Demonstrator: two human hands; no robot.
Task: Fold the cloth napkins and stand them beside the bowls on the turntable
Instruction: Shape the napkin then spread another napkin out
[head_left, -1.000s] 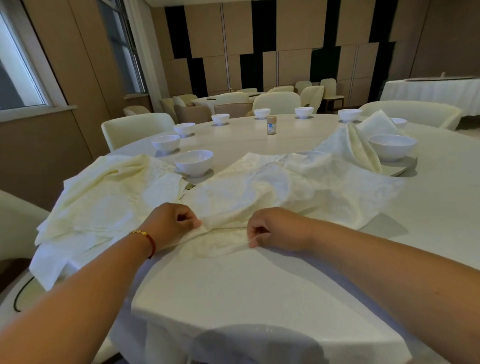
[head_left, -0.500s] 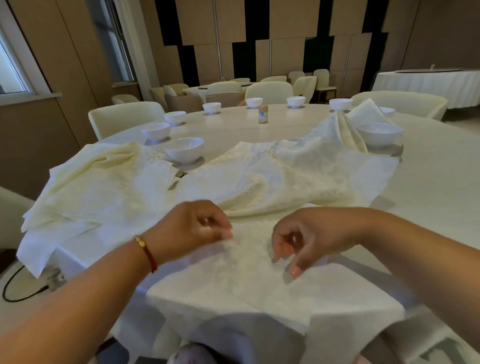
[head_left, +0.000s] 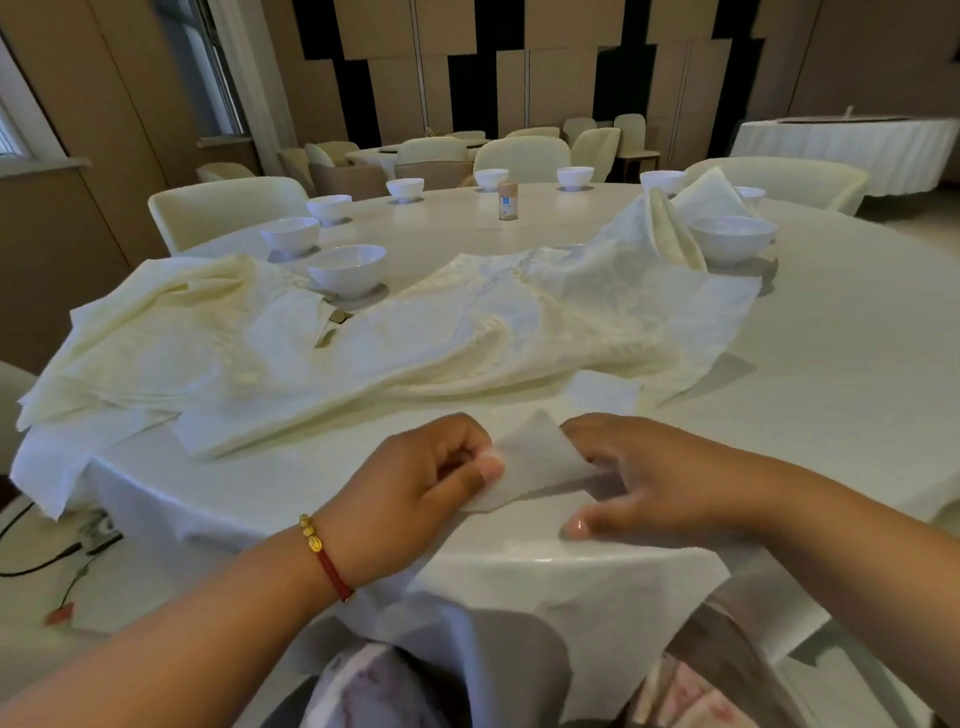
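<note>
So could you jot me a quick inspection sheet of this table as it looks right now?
Surface: round table under a white cloth, edge glossy.
Job's things: one napkin at the near edge, a corner lifted; loose napkin pile on the left; two folded napkins standing by the right bowl; more bowls round the rim.
Clutter: small jar mid-table.
Grips: left hand pinches the napkin corner; right hand holds its other side.
Cables: black cable on the floor, left.
Surroundings: chairs, another table, window at left.
</note>
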